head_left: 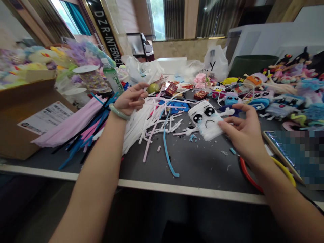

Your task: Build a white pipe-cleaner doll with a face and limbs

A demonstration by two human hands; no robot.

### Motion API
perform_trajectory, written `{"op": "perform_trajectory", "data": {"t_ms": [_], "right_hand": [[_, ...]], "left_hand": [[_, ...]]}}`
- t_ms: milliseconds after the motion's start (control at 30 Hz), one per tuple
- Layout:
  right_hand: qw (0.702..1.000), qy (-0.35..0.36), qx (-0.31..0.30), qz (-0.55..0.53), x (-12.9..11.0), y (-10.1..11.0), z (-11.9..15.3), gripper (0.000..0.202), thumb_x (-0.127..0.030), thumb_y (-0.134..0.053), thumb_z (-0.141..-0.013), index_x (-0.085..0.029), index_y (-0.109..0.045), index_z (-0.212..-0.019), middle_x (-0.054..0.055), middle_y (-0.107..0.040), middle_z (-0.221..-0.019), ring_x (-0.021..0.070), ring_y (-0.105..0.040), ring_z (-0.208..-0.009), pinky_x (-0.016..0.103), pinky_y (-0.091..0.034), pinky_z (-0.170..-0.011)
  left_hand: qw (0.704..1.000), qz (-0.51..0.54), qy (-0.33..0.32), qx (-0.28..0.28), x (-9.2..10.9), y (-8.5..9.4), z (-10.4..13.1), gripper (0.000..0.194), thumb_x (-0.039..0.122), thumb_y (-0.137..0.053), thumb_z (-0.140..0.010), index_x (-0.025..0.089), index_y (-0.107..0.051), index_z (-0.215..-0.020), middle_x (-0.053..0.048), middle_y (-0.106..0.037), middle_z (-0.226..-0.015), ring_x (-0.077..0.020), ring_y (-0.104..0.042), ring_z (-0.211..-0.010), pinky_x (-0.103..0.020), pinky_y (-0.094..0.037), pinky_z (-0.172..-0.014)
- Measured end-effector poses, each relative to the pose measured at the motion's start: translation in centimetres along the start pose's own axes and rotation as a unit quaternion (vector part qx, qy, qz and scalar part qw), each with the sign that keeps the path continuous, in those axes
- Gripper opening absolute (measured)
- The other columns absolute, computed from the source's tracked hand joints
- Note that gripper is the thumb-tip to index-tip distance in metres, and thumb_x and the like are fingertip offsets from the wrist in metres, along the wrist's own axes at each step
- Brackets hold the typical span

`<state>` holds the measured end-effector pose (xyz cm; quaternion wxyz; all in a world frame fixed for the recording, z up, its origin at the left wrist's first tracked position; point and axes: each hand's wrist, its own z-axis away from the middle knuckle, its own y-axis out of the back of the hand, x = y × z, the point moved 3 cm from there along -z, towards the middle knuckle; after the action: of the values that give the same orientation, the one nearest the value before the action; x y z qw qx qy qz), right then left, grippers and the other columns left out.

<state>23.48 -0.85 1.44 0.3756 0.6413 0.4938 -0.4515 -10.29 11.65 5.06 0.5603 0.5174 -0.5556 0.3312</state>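
Observation:
My right hand (243, 131) pinches the right edge of a white pipe-cleaner doll (206, 119) with big black eyes, a frowning mouth and small white-and-pink limbs. It is held above the dark table, its face turned toward me. On the left, my left hand (133, 99), a pale green bangle at its wrist, has its fingers curled and pinched round a thin whitish piece that I cannot make out clearly. Beneath and beside that hand lies a heap of white pipe cleaners (134, 130). A curved blue pipe cleaner (167, 152) rests between the hands.
Left stand a cardboard box (27, 118), pink, blue and black pipe cleaners (86, 135) and a green-labelled bottle (112, 76). Small red boxes (171, 88) lie behind. Finished dolls (283, 104) crowd the right, near red-and-yellow scissors handles (249, 175) and a tablet-like object (280, 152).

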Motion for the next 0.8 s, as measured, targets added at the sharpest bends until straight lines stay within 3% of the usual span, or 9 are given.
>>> {"op": "perform_trajectory", "data": {"t_ms": [100,200,300,400,500,800], "right_hand": [[1.0,0.004,-0.012,-0.021,-1.3,0.6,-0.2,0.055,-0.022,-0.076,-0.067,-0.024,-0.043,-0.111,-0.006,-0.063,-0.066,0.0106,-0.06,-0.055,0.022,-0.048,-0.052],[0.999,0.018,-0.034,-0.019,-3.3,1.7,0.1,0.05,-0.021,-0.074,-0.07,-0.026,-0.046,-0.112,-0.006,-0.062,-0.067,0.0088,-0.058,-0.053,0.02,-0.046,-0.05],[0.994,-0.005,-0.107,0.038,-4.4,2.3,1.2,0.052,-0.027,-0.073,-0.074,-0.028,-0.044,-0.117,-0.004,-0.064,-0.074,0.0113,-0.062,-0.058,0.02,-0.047,-0.051],[0.972,-0.063,-0.199,0.112,-3.7,2.0,2.8,0.044,-0.033,-0.066,-0.08,-0.027,-0.043,-0.117,-0.003,-0.065,-0.074,0.0142,-0.064,-0.063,0.023,-0.048,-0.053],[0.949,-0.113,-0.254,0.152,-2.1,1.4,4.5,0.038,-0.03,-0.06,-0.083,-0.027,-0.042,-0.116,-0.003,-0.064,-0.075,0.0162,-0.064,-0.067,0.026,-0.049,-0.057],[0.92,-0.189,-0.335,0.077,0.6,1.0,7.3,0.033,-0.027,-0.053,-0.089,-0.027,-0.038,-0.119,-0.001,-0.059,-0.092,0.0142,-0.063,-0.079,0.027,-0.049,-0.067]], "left_hand": [[1.0,0.009,-0.026,0.012,2.1,-0.3,0.6,0.026,0.042,-0.055,-0.077,0.034,-0.057,-0.102,0.008,-0.031,-0.059,-0.0065,0.0,-0.045,-0.026,-0.008,-0.049],[0.999,0.01,-0.048,0.019,4.4,-0.8,1.4,0.03,0.042,-0.058,-0.08,0.038,-0.055,-0.11,0.007,-0.037,-0.064,-0.0108,-0.002,-0.052,-0.027,-0.01,-0.053],[0.996,-0.024,-0.071,0.048,6.4,-1.0,1.4,0.038,0.044,-0.059,-0.08,0.038,-0.053,-0.117,0.006,-0.048,-0.073,-0.0131,-0.004,-0.057,-0.028,-0.012,-0.057],[0.992,-0.018,-0.103,0.066,7.8,-1.2,0.5,0.053,0.044,-0.063,-0.072,0.04,-0.048,-0.123,0.01,-0.056,-0.086,-0.0137,-0.007,-0.061,-0.028,-0.014,-0.058],[0.987,0.001,-0.133,0.092,8.8,-1.2,-0.9,0.064,0.041,-0.067,-0.063,0.041,-0.045,-0.123,0.014,-0.057,-0.089,-0.0138,-0.009,-0.064,-0.027,-0.014,-0.059],[0.963,0.045,-0.214,0.16,11.5,-2.9,-3.5,0.054,0.038,-0.061,-0.058,0.036,-0.047,-0.11,0.013,-0.051,-0.089,-0.0126,-0.021,-0.068,-0.027,-0.015,-0.062]]}}
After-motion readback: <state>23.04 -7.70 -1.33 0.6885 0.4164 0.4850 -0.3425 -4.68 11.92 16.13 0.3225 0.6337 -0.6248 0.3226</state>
